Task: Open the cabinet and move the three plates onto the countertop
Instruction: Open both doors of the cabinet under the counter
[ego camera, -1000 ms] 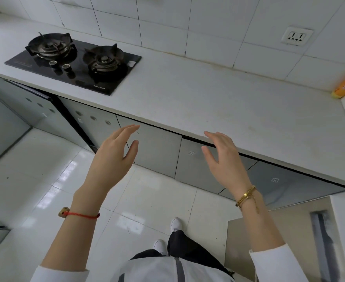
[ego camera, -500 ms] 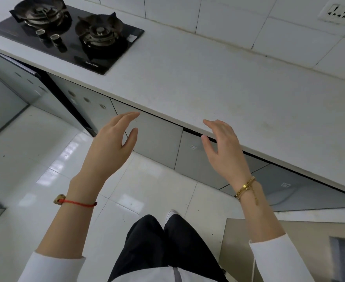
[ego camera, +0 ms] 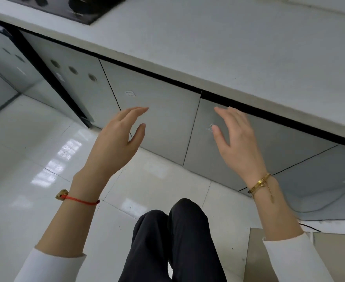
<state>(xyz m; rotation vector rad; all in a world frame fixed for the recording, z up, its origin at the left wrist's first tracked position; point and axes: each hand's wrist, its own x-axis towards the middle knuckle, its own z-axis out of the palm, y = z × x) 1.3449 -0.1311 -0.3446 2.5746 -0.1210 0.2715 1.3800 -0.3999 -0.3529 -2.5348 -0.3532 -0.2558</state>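
Observation:
Grey glossy cabinet doors run under the white countertop [ego camera: 238, 43]. The middle door [ego camera: 157, 110] and the door to its right [ego camera: 285, 143] are both closed. My left hand [ego camera: 116, 139] hovers in front of the middle door with fingers straight and relaxed, holding nothing. My right hand [ego camera: 236, 137] is raised before the right door, its fingertips just below the dark gap under the counter edge, fingers spread and empty. No plates are visible; the cabinet insides are hidden behind the doors.
A black gas hob [ego camera: 76, 7] sits on the counter at the top left. A door with three round holes [ego camera: 70, 78] stands left of the middle door. A brown board [ego camera: 269, 257] lies at the lower right on the glossy tiled floor [ego camera: 35, 159].
The view has tipped down and moved closer to the cabinets. Both hands have reached forward toward the doors; my knees have come into view.

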